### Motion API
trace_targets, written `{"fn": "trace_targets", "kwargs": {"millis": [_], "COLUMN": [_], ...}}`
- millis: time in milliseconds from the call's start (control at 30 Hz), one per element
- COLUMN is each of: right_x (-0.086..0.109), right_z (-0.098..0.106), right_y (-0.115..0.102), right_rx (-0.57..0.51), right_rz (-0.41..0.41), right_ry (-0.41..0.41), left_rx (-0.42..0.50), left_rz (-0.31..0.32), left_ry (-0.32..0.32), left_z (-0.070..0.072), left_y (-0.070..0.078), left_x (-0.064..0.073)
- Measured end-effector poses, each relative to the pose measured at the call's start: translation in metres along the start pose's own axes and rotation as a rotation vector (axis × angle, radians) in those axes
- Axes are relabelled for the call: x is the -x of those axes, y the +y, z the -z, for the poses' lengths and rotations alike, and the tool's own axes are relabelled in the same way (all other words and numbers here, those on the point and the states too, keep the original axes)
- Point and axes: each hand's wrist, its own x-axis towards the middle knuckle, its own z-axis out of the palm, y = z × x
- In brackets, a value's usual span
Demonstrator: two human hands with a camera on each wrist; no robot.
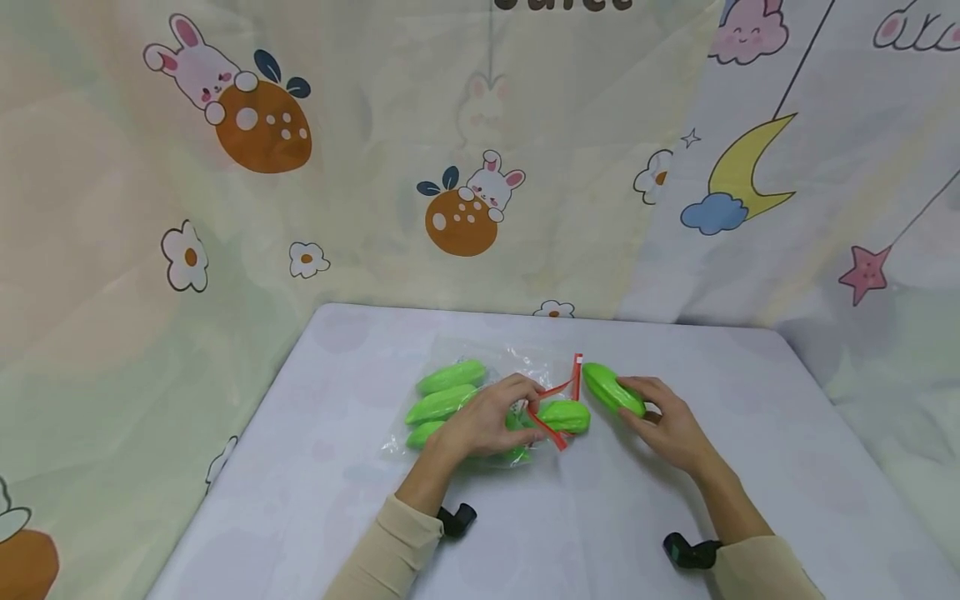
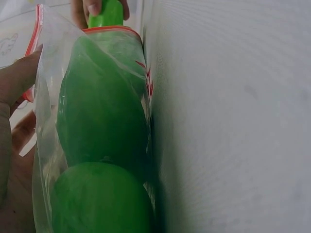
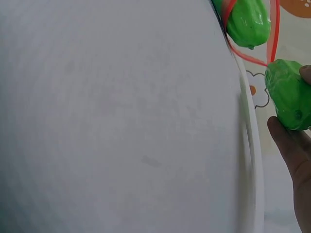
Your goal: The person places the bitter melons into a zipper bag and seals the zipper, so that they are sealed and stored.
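Observation:
A clear zip bag [image 1: 517, 358] with a red zip edge lies on the table, its mouth toward the right. Several bright green toy cucumbers [image 1: 442, 405] are inside it. One toy cucumber [image 1: 564, 416] lies at the mouth, between the red edges. My left hand [image 1: 487, 421] pinches the bag near its mouth and holds the upper side raised; in the left wrist view the bag's film [image 2: 51, 97] stands lifted. My right hand [image 1: 663, 421] holds another toy cucumber [image 1: 611, 389] between thumb and fingers, just right of the mouth. In the right wrist view this cucumber [image 3: 289, 97] is partly cut off.
A pale cloth-covered table [image 1: 300, 500] lies under everything. Behind it hangs a printed curtain [image 1: 360, 167] with rabbits, flowers and a moon. A small black wrist camera [image 1: 457, 521] is on the left wrist and another black camera [image 1: 690, 552] on the right.

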Motion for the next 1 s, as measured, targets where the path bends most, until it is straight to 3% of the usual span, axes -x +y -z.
{"fn": "trace_targets", "kwargs": {"millis": [1000], "right_x": [0.010], "right_z": [-0.005], "right_y": [-0.003], "right_rx": [-0.116], "right_rz": [-0.039], "right_ry": [-0.055], "left_rx": [-0.001], "left_rz": [0.023], "left_ry": [-0.001], "left_z": [-0.001], "left_y": [0.000], "left_x": [-0.001]}}
